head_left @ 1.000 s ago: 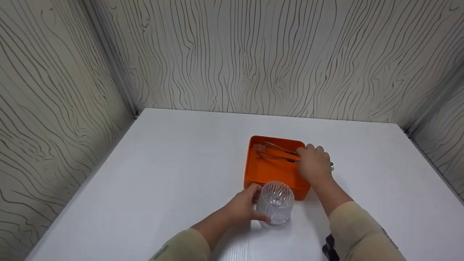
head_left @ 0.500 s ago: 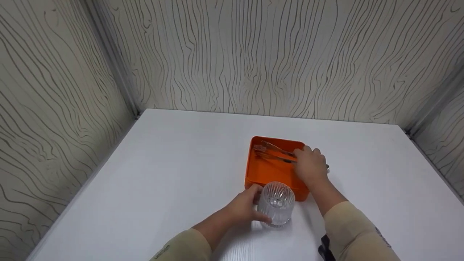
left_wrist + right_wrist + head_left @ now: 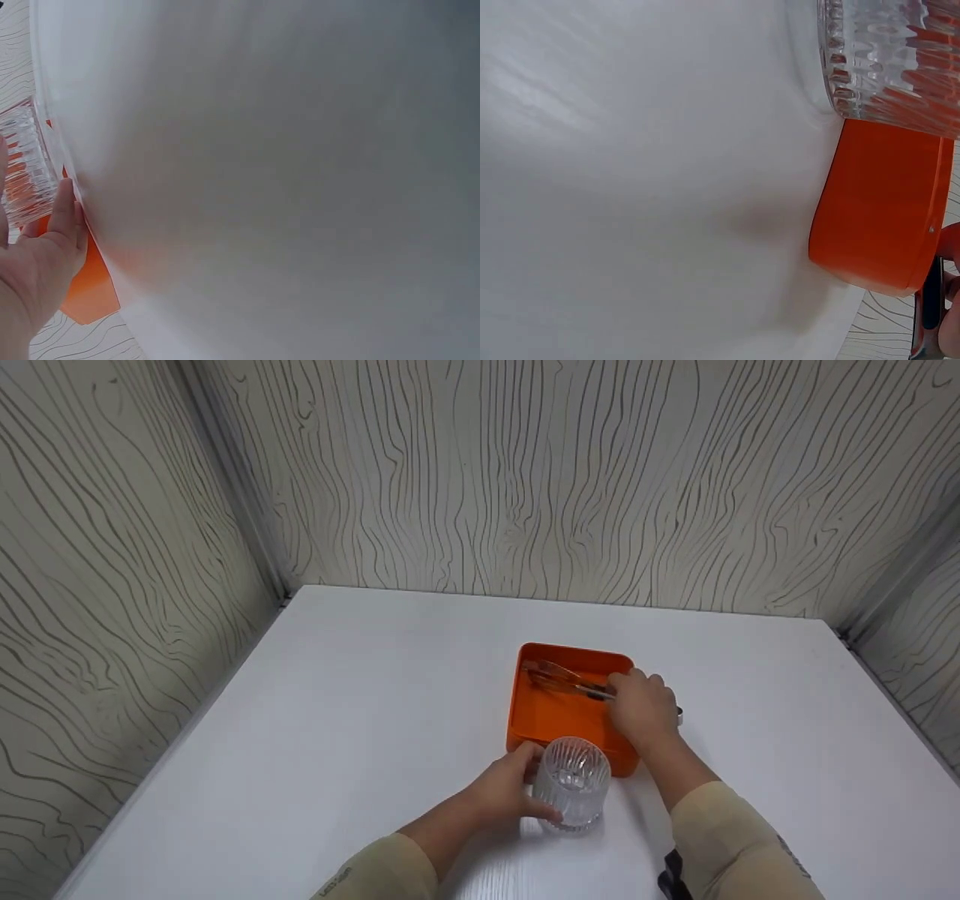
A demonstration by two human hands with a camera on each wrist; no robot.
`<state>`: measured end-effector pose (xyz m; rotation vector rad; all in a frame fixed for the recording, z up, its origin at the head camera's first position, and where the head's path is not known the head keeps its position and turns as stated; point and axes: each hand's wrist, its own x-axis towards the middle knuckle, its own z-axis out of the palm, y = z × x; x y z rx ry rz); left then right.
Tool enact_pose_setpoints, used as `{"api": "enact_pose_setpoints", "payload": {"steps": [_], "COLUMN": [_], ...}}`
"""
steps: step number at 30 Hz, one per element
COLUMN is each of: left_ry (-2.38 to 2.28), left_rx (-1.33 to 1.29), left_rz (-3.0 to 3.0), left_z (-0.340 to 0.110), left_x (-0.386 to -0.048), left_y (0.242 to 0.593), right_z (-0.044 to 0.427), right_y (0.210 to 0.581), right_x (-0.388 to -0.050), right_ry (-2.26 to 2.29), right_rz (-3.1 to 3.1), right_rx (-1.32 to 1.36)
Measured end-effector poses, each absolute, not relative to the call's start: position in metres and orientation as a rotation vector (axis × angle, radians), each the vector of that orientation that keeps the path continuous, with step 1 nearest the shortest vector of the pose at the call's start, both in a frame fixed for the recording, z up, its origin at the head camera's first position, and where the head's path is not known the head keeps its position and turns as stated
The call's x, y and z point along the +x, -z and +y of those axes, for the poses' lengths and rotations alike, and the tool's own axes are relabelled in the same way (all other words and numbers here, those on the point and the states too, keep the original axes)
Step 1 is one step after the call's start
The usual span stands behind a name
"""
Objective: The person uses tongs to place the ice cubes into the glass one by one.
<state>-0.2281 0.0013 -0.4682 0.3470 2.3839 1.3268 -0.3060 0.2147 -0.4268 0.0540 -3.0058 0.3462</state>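
My left hand point(image 3: 501, 789) holds the side of a clear ribbed glass point(image 3: 576, 802), which stands upright on the table. In the left wrist view, the fingers of that hand point(image 3: 41, 266) reach along the glass point(image 3: 26, 169). Over the right side of an orange square tray point(image 3: 559, 721), my right hand point(image 3: 643, 709) grips metal tongs point(image 3: 559, 676). Their tips are inside the tray's far left corner, around a small clear piece point(image 3: 530, 665) too faint to identify. A dark grip section of the tongs point(image 3: 932, 300) shows in the right wrist view.
The glass stands right in front of the tray's near wall point(image 3: 881, 202). Under everything lies a white table point(image 3: 360, 697), bordered by wood-grain patterned panels point(image 3: 480, 480) at the back and sides. A black strap piece point(image 3: 673, 876) shows by the right sleeve.
The arms of the tongs have come closer together in my right hand, which has shifted slightly left. My left hand and the glass stay in place.
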Motion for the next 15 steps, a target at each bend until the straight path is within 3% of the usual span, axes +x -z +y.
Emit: {"api": "enact_pose_setpoints", "payload": {"steps": [15], "left_ry": [-1.324], "left_rx": [0.336], "left_rz": [2.394], "left_z": [0.0019], "left_x": [-0.2276], "left_y": [0.4687], "right_z": [0.2205], "right_y": [0.4223], "right_x": [-0.3018], "right_ry": [-0.386], "right_rz": [-3.084], "right_rx": [-0.051]}}
